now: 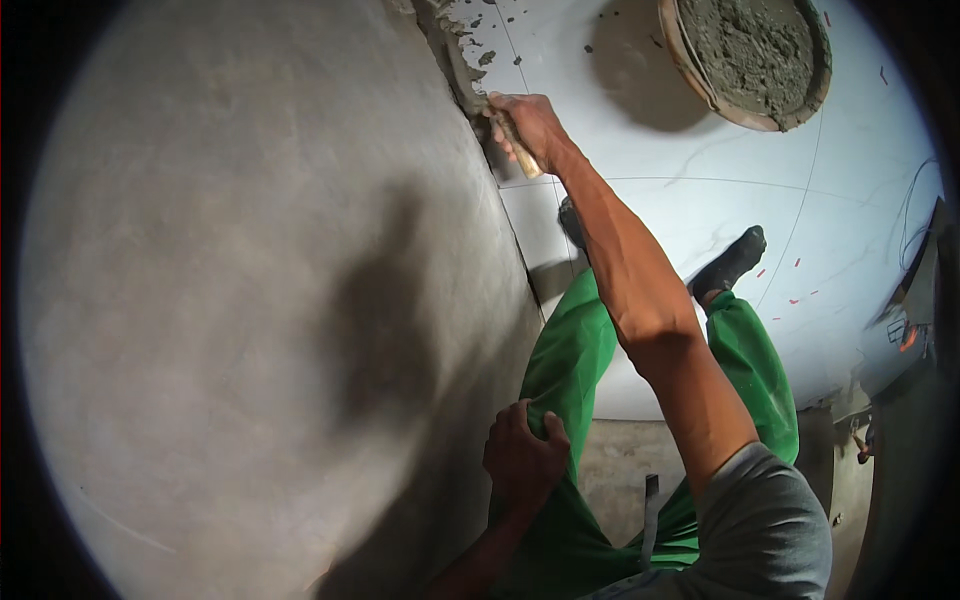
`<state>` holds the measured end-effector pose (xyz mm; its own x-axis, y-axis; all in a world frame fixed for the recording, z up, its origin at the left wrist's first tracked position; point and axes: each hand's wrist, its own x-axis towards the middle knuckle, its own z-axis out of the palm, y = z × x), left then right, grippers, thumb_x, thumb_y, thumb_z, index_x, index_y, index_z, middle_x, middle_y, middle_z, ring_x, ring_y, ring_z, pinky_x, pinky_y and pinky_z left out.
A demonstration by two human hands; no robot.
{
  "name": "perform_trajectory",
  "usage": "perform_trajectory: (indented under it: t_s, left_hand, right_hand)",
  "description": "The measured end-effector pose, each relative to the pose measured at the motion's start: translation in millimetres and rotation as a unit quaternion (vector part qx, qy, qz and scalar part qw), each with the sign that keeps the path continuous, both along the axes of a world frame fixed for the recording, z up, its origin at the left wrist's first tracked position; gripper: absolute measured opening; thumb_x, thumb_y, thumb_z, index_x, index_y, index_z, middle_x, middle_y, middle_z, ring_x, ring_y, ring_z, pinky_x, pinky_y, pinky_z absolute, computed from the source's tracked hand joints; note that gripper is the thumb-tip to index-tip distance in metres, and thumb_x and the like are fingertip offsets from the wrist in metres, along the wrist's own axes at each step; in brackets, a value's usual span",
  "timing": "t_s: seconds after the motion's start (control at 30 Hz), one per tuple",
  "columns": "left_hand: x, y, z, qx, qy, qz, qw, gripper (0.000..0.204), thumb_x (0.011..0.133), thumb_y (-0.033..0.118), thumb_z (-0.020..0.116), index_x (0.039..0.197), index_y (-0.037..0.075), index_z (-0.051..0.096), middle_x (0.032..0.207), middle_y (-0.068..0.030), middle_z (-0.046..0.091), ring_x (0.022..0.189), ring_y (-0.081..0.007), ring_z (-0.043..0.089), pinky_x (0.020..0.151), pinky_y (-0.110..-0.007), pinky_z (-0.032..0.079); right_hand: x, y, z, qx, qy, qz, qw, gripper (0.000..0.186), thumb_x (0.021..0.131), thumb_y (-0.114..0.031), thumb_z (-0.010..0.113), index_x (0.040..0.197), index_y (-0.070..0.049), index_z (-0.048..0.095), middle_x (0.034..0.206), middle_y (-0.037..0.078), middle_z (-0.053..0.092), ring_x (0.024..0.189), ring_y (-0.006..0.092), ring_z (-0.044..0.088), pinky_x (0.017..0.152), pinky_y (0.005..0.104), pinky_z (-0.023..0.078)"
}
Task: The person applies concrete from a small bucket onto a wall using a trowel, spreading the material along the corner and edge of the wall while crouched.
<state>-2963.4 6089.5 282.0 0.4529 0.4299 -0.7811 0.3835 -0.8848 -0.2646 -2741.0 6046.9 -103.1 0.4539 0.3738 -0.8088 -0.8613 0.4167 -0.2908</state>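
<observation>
Watching from a distance through the head camera, I find my right hand (pixel 532 128) closed around a wooden-handled tool (pixel 522 153), up at the seam where the grey wall (pixel 200 250) meets the white tiled floor (pixel 700 165). The tool's far end is lost against the mortar (pixel 455 62), so I cannot tell its shape or angle. That mortar lies in a rough strip along the foot of the wall, with dark splashes (pixel 487 58) scattered on the tiles beside it. My left hand (pixel 525 455) rests on the left leg of the green trousers (pixel 570 345), fingers bent over the cloth, carrying nothing that I can see.

For this step, I judge that a firm but easy hold serves best: press into the joint, draw along the wall in 1 steady pass, and avoid dragging the strip out over the tiles. I would lift the splashes before they harden. The bucket (pixel 752 121) of grey mix (pixel 745 55) stands to the right, well apart from the seam, so small loads should drip less on the way across.
</observation>
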Motion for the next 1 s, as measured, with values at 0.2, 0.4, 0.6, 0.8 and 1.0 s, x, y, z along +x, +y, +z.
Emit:
perform_trajectory:
  t_s: [0.2,0.4,0.6,0.8,1.0]
  left_hand:
    - [-4,-14,-4,0.014,0.024,-0.016,0.999,0.04,0.09,0.035,0.071,0.118,0.005,0.074,0.115,-0.0136,0.074,0.106,-0.0339,0.073,0.092,-0.047,0.059]
    - [-7,-17,-10,0.005,-0.002,-0.032,0.999,0.041,0.09,0.035,0.072,0.118,0.005,0.074,0.116,-0.0142,0.074,0.105,-0.0348,0.073,0.092,-0.048,0.059]
    - [-6,-14,-4,0.021,0.015,-0.013,1.0,0.043,0.09,0.035,0.072,0.12,0.005,0.073,0.12,-0.015,0.074,0.108,-0.0356,0.073,0.094,-0.049,0.058]
    - [-11,-18,-8,-0.008,0.003,-0.001,1.0,0.042,0.089,0.034,0.072,0.119,0.005,0.073,0.117,-0.0147,0.074,0.105,-0.0359,0.072,0.092,-0.049,0.058]
    - [-29,-20,-1,0.004,-0.008,0.0,1.0,0.042,0.087,0.033,0.071,0.117,0.004,0.073,0.112,-0.0171,0.073,0.102,-0.0389,0.072,0.089,-0.051,0.059]
  right_hand:
    - [-18,18,-6,0.015,0.074,0.007,0.997,0.036,0.109,-0.034,0.061,0.1,0.001,0.066,0.066,0.006,0.061,0.047,0.0152,0.053,0.041,0.0319,0.046]
    - [30,8,-11,-0.009,0.063,-0.039,0.997,0.035,0.109,-0.034,0.061,0.097,-0.001,0.065,0.066,0.007,0.062,0.047,0.0159,0.054,0.042,0.0327,0.047]
    - [50,2,17,0.013,-0.012,0.014,1.0,0.035,0.108,-0.033,0.062,0.1,0.001,0.067,0.067,0.007,0.061,0.05,0.0157,0.055,0.042,0.0328,0.047]
    - [10,-85,22,-0.186,-0.067,0.091,0.976,0.037,0.104,-0.035,0.065,0.092,-0.001,0.072,0.073,0.009,0.065,0.058,0.0175,0.058,0.052,0.0373,0.048]
    - [-47,-202,169,-0.502,-0.231,0.144,0.821,0.03,0.104,-0.034,0.063,0.11,-0.005,0.066,0.068,0.018,0.066,0.062,0.0432,0.065,0.062,0.0522,0.051]
